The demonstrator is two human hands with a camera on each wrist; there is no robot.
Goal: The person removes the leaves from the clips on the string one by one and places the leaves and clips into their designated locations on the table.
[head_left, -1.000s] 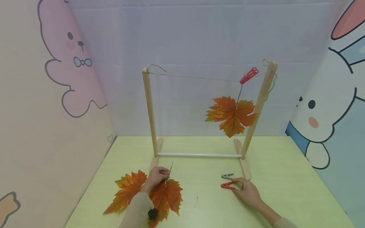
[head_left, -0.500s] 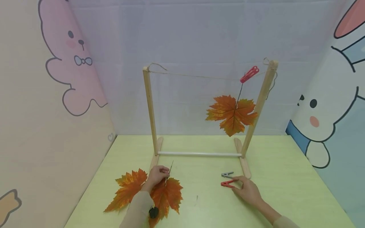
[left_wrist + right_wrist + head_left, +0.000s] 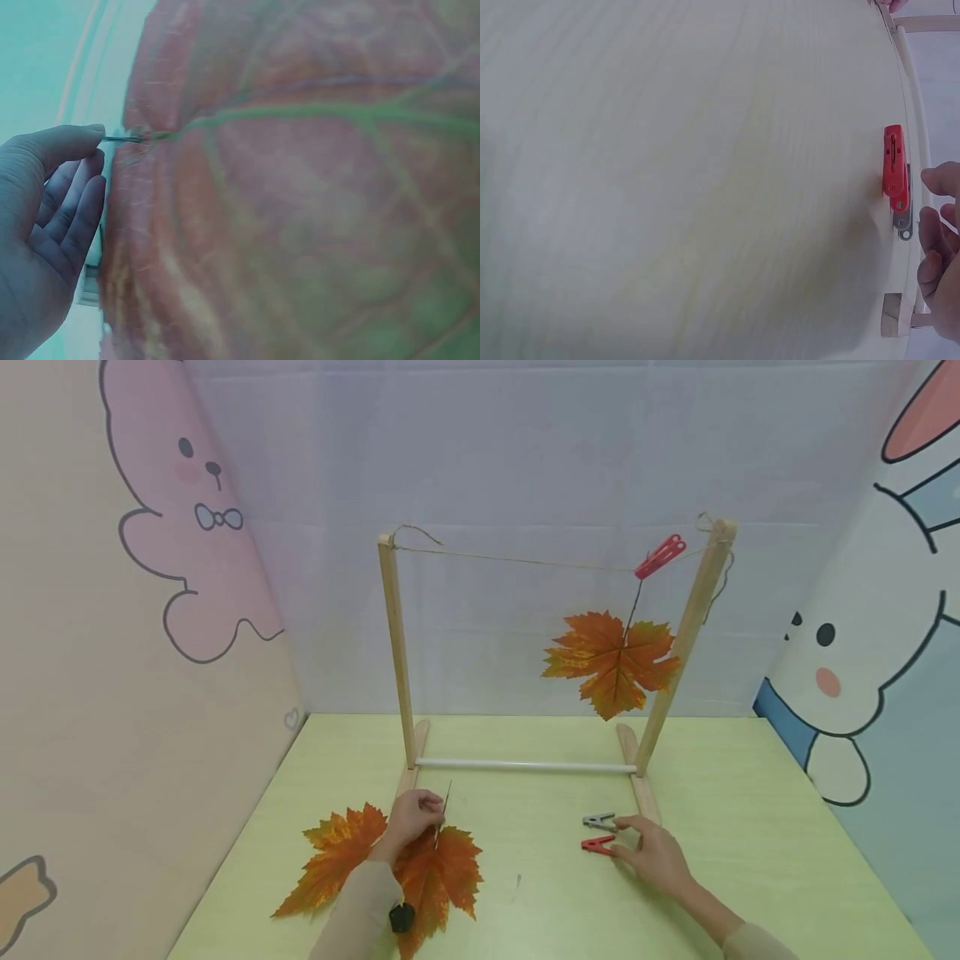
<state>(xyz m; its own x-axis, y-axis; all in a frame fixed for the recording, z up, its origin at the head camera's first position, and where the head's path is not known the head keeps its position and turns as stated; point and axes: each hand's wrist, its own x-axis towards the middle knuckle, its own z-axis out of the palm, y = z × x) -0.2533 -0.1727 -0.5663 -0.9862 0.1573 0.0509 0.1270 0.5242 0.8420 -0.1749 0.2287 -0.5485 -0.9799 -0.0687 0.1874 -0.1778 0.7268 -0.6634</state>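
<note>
My left hand (image 3: pixel 412 817) pinches the dark stem of an orange artificial maple leaf (image 3: pixel 438 881); in the left wrist view the thumb and a finger meet on the stem (image 3: pixel 124 139). That leaf lies partly under my left forearm. A second orange leaf (image 3: pixel 337 860) lies to its left. My right hand (image 3: pixel 656 860) is at a red clothespin (image 3: pixel 597 845) and a grey clothespin (image 3: pixel 598 821) on the table. In the right wrist view its fingers are parted and stand just beside both clips, holding neither.
A wooden frame (image 3: pixel 396 652) with a white crossbar (image 3: pixel 525 766) stands behind the hands. Along its string (image 3: pixel 517 560) a red clothespin (image 3: pixel 660 557) holds a hanging maple leaf (image 3: pixel 611 664) near the right post. A small thin scrap (image 3: pixel 517 882) lies on the table (image 3: pixel 765 827).
The right thumb and index finger have spread a little and shifted slightly up, off the red clothespin's handles. The left hand keeps its pinch on the stem, nearly still.
</note>
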